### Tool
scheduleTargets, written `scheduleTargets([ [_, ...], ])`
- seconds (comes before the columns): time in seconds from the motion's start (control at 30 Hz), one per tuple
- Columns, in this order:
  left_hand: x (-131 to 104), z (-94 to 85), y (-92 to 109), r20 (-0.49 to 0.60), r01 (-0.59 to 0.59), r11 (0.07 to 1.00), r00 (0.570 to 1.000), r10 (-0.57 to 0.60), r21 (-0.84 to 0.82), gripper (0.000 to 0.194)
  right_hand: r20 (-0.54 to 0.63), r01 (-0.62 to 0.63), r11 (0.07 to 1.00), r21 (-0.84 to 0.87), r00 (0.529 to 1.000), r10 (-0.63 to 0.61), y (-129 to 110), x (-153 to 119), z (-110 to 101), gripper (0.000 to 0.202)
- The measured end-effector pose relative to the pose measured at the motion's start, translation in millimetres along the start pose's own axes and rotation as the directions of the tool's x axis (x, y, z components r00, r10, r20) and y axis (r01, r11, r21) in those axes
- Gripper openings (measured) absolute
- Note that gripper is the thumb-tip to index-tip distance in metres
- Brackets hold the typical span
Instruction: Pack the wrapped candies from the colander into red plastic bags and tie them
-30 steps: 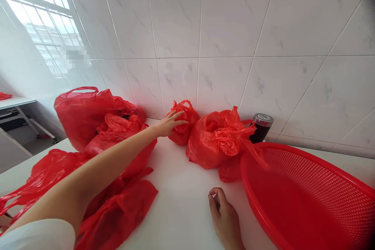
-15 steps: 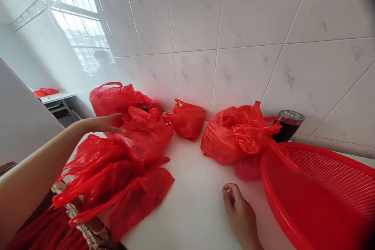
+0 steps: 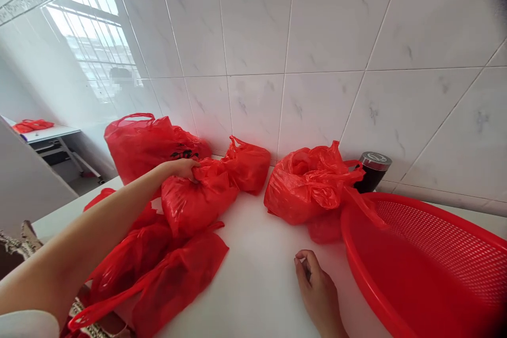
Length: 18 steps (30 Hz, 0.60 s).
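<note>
My left hand (image 3: 185,169) is closed on the gathered top of a full red plastic bag (image 3: 198,195), which sits on the white table (image 3: 253,269). Its fingertips are partly sunk in the plastic. Flatter red bags (image 3: 182,274) lie in front of it, under my left forearm. My right hand (image 3: 315,285) rests on the table to the right, fingers curled with thumb and forefinger almost meeting; nothing shows in them.
Behind my left hand stands a larger red bag (image 3: 138,145), with a small one (image 3: 253,166) against the tiled wall. To the right are another full red bag (image 3: 304,185), a black jar with a silver lid (image 3: 370,171) and a red plastic basket (image 3: 396,269).
My left hand, open beside the bag before, has reached in and closed on its top, bunching the plastic. My right hand stays curled on the table. The view has shifted slightly.
</note>
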State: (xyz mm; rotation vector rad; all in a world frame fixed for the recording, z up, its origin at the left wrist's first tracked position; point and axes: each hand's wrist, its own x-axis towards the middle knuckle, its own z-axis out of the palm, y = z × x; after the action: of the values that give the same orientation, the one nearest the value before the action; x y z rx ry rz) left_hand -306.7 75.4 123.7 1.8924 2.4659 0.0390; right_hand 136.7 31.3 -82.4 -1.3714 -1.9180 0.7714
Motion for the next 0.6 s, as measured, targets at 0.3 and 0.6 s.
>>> scheduleTargets([
  [0.3,35.4,-18.1,14.2,-0.284,-0.127,0.988,0.948,0.147,0.086,0.037,0.014,0.004,1.000,0.001,1.000,-0.004,3.5,1.4,1.8,0.030],
  [0.6,27.4,-17.4,-16.1,-0.264,-0.057,0.998,0.963,0.059,0.012,0.062,0.039,-0.020,0.999,-0.025,0.999,0.021,-1.8,1.5,-2.8,0.032],
])
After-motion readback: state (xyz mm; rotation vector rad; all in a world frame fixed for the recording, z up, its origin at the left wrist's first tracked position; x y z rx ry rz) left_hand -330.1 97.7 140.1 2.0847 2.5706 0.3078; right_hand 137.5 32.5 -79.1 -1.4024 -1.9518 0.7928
